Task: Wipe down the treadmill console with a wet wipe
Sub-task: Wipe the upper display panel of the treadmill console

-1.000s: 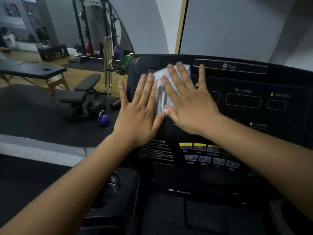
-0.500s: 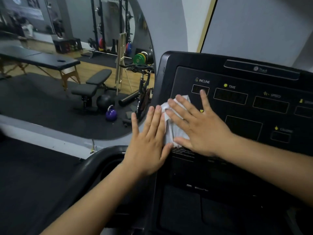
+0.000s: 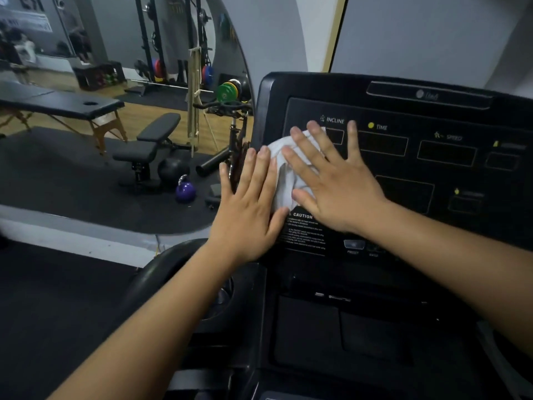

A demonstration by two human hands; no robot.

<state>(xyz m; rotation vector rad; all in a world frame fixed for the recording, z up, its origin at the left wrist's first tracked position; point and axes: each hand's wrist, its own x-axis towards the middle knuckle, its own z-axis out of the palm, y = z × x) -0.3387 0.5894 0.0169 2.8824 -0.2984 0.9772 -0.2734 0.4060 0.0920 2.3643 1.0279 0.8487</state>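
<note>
Flat and straight-fingered, the left hand and right hand are pressing the white wet wipe onto the treadmill console by its INCLINE readout, having slid down from the top-left corner, so wiping is advancing.

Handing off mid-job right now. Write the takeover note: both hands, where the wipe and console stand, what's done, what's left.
Left hand: flat, fingers straight, on the left edge of the wet wipe, at the left border of the console.
Right hand: flat, fingers spread, pressing the wet wipe.
Wet wipe: crumpled between the INCLINE label and CAUTION text.
Done: cannot tell what is already wiped.
Left: likely the TIME window and SPEED window.
</note>
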